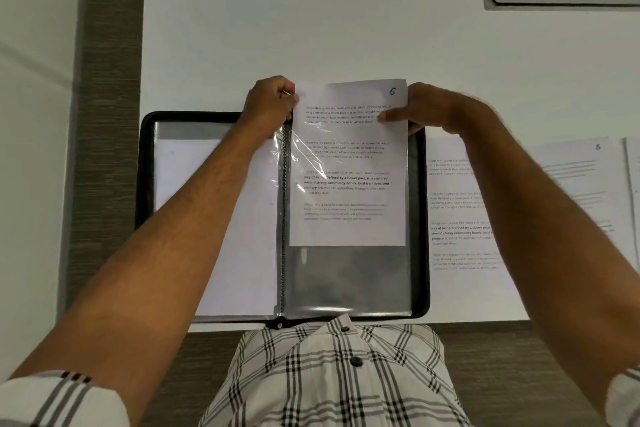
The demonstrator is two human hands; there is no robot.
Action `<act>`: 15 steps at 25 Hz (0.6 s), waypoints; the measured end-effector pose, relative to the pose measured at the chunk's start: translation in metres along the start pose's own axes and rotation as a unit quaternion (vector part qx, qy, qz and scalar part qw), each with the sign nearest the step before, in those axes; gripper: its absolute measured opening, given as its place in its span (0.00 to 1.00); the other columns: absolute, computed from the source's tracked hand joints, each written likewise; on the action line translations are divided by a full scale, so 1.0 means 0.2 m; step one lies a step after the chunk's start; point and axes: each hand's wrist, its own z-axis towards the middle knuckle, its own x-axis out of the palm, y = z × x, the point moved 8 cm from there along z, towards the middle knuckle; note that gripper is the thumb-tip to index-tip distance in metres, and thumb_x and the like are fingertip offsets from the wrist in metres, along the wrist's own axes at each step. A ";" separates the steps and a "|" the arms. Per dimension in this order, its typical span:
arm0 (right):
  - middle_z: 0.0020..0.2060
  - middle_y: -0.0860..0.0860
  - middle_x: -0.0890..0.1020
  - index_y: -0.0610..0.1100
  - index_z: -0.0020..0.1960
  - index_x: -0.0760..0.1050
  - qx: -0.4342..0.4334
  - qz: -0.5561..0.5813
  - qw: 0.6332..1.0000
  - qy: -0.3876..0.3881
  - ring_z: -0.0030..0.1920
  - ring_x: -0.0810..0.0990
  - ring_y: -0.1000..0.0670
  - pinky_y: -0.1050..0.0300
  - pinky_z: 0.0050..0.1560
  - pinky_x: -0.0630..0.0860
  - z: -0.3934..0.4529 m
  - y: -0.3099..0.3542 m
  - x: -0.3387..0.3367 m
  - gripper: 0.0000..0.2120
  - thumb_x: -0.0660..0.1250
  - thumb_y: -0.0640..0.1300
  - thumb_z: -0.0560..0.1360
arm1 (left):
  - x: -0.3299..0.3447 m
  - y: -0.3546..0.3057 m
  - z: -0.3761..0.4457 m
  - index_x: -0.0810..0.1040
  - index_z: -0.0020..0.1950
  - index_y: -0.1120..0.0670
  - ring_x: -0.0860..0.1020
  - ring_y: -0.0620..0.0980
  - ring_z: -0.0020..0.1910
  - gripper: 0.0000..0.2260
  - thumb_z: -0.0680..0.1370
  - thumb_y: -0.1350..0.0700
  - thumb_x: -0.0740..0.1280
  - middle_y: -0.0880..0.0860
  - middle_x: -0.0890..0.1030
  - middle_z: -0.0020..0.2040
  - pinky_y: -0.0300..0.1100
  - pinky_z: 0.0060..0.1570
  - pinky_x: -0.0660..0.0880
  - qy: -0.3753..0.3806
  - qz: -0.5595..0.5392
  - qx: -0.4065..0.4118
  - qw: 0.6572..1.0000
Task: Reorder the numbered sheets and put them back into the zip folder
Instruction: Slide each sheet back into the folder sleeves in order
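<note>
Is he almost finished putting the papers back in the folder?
Not yet. Done: a sheet sits in the folder's left pocket. In hand: both hands, left and right, slide sheet 6 halfway into a sleeve. Left: loose sheets on the table.

Both hands (273, 100) (420, 107) pinch sheet 6 (348, 163) over the open zip folder (420, 218).

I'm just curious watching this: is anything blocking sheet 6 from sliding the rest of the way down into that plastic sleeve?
Nothing visible does. Sheet 6 is partly inside the clear sleeve, and the sleeve below it looks empty.
</note>
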 end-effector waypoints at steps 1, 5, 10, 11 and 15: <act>0.55 0.48 0.87 0.44 0.66 0.80 -0.011 0.012 1.000 -0.019 0.55 0.87 0.47 0.50 0.54 0.85 0.00 0.01 -0.01 0.15 0.72 0.48 0.81 | 0.00 0.00 0.00 0.81 0.51 0.54 0.80 0.48 0.36 0.02 0.79 0.59 0.69 0.51 0.80 0.39 0.37 0.37 0.75 0.005 0.032 0.006 0.999; 0.50 0.48 0.86 0.43 0.55 0.81 -0.061 0.055 0.994 -0.078 0.50 0.85 0.50 0.55 0.48 0.84 0.00 0.08 -0.06 0.08 0.68 0.48 0.83 | 0.01 0.01 0.00 0.81 0.46 0.57 0.75 0.49 0.35 0.02 0.76 0.59 0.69 0.49 0.77 0.34 0.41 0.37 0.75 0.055 0.143 0.001 0.988; 0.47 0.46 0.86 0.46 0.53 0.83 -0.049 -0.027 0.997 -0.050 0.49 0.84 0.47 0.48 0.50 0.80 0.02 0.09 -0.03 0.03 0.70 0.43 0.82 | 0.02 -0.01 -0.01 0.79 0.62 0.51 0.75 0.47 0.42 0.14 0.77 0.58 0.72 0.49 0.76 0.45 0.39 0.41 0.73 0.082 0.063 0.025 0.994; 0.47 0.44 0.86 0.47 0.55 0.83 -0.051 -0.038 0.997 -0.046 0.48 0.83 0.46 0.48 0.50 0.79 0.01 0.10 -0.02 0.05 0.70 0.42 0.81 | 0.03 -0.01 -0.01 0.79 0.63 0.49 0.74 0.47 0.41 0.15 0.77 0.58 0.72 0.49 0.75 0.45 0.40 0.41 0.73 0.088 0.054 0.031 0.994; 0.44 0.50 0.85 0.51 0.63 0.83 -0.079 -0.058 0.995 -0.036 0.44 0.81 0.55 0.66 0.42 0.76 -0.04 0.16 0.00 0.13 0.67 0.39 0.83 | 0.06 -0.01 -0.03 0.82 0.55 0.49 0.76 0.47 0.43 0.09 0.76 0.53 0.75 0.50 0.78 0.46 0.42 0.49 0.74 0.094 0.115 0.070 0.986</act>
